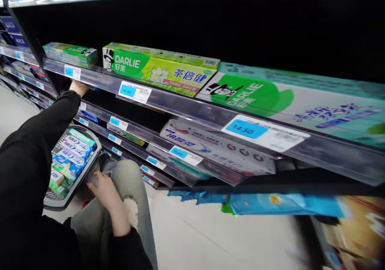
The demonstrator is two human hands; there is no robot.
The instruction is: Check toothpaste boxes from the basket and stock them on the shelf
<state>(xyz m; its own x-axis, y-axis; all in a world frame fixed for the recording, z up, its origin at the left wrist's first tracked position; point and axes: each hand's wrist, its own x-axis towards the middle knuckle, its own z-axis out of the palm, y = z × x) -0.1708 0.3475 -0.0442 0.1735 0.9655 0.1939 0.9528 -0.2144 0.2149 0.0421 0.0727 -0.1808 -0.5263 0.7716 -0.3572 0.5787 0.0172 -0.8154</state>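
Note:
My left hand [78, 88], in a black sleeve, reaches up to the underside of a shelf rail [99, 79], just below a small green toothpaste box [70, 53]. Its fingers are hidden behind the rail. My right hand [104, 186] lies by my knee in torn jeans [132, 182], with its fingers curled on the rim of a grey shopping basket [76, 188]. Several toothpaste boxes [72, 152] lie packed in the basket. A green Darlie box [156, 67] lies on the shelf to the right of my left hand.
Tilted shelves with blue price tags [134, 91] run from far left to near right and hold long toothpaste boxes [216, 146]. A large Darlie box [288, 99] lies close at the right. Blue packs [270, 204] sit under the lowest shelf. The floor [216, 238] is pale.

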